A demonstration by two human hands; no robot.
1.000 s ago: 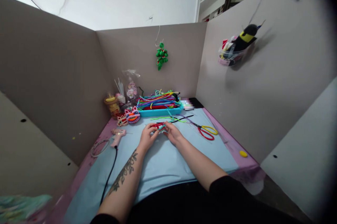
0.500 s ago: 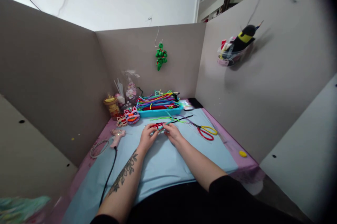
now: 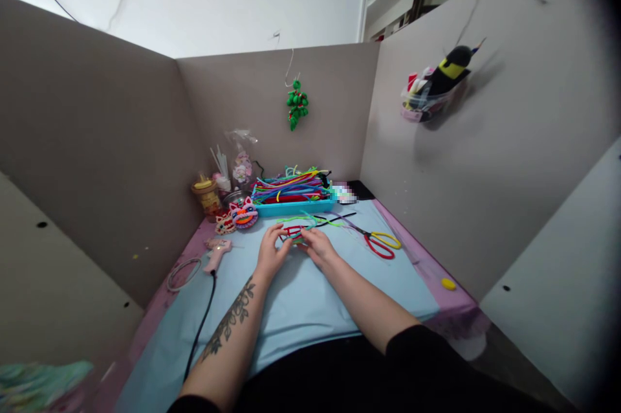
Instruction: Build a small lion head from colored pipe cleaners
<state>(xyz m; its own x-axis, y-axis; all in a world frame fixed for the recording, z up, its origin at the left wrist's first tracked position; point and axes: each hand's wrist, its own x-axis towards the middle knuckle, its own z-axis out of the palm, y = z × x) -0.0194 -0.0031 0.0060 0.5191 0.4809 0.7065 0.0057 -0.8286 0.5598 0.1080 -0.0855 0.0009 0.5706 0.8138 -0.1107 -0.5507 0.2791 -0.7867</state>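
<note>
Between my two hands, just above the blue cloth, is a small piece of bent red and teal pipe cleaners (image 3: 293, 230). My left hand (image 3: 272, 250) pinches its left side between thumb and fingers. On the right side, my right hand (image 3: 317, 246) has its fingers closed on the same piece, with a teal end near the fingertips. The fingers hide part of its shape. Loose green, black and purple pipe cleaners (image 3: 334, 221) lie on the cloth just beyond my hands. To the right rest scissors (image 3: 381, 245) with one red and one yellow handle loop.
A blue tray (image 3: 295, 208) heaped with colourful pipe cleaners stands at the back. On the left are a pink glue gun (image 3: 217, 255) with its cord, and two lion-head figures, one purple (image 3: 243, 213). Grey partitions (image 3: 242, 96) surround the table. A yellow disc (image 3: 448, 284) lies near the right edge.
My hands stay in nearly the same place. The fingers of my left hand have shifted a little, and the red and teal piece has turned slightly between my hands.
</note>
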